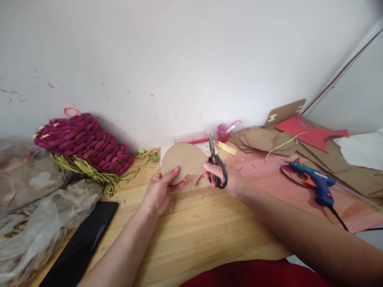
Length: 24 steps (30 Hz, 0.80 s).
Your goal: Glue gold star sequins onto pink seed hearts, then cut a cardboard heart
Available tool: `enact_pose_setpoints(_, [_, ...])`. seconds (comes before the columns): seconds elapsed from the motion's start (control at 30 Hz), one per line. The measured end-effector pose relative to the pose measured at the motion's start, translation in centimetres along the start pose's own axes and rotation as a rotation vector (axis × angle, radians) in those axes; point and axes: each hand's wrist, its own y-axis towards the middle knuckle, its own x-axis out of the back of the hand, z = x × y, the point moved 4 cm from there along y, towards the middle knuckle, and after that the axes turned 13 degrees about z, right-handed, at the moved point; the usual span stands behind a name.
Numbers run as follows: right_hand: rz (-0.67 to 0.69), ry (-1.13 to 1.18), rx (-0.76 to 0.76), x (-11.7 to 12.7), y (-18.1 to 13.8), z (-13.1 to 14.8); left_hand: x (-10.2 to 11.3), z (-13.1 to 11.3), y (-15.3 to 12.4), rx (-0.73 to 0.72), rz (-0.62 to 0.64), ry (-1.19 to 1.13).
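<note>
My left hand point(160, 190) pinches the lower left edge of a round brown cardboard disc point(184, 161) and holds it up over the wooden table point(197, 231). My right hand point(229, 177) grips black-handled scissors point(216, 164), blades pointing up and away, right beside the disc's right edge. A fingertip of that hand touches the disc's rim.
A stack of magenta woven pieces with yellow-green cords point(85, 145) lies at the left. Plastic bags point(32, 207) and a black flat slab point(80, 247) sit at the near left. At the right are a blue glue gun point(315, 181), cardboard cutouts point(263, 139), a red sheet point(314, 133) and a pink cup point(224, 131).
</note>
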Motion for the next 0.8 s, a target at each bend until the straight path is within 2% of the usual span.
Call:
enact_pose_setpoints(0.23, [-0.021,0.022,0.058,0.3,0.1,0.5,-0.2,0.1,-0.3,0.033,0.006,0.018])
enact_pose_setpoints(0.33, [-0.002,0.029,0.078,0.2,0.1,0.6,-0.7,0.4,-0.6,0.005,0.014,0.003])
enact_pose_setpoints(0.53, [0.031,0.03,0.093,0.4,0.1,1.1,-1.7,1.1,-1.2,0.058,0.188,0.064])
enact_pose_setpoints(0.6, [0.048,0.022,0.078,0.7,0.3,1.2,-1.5,0.8,-1.1,0.073,0.222,0.061])
enact_pose_setpoints(0.67, [0.075,0.009,0.057,0.9,0.4,1.3,-0.9,0.4,-0.8,0.069,0.204,0.065])
enact_pose_setpoints(0.8, [0.078,0.001,0.052,1.2,0.5,1.3,-0.2,0.1,-0.3,0.076,0.213,0.169])
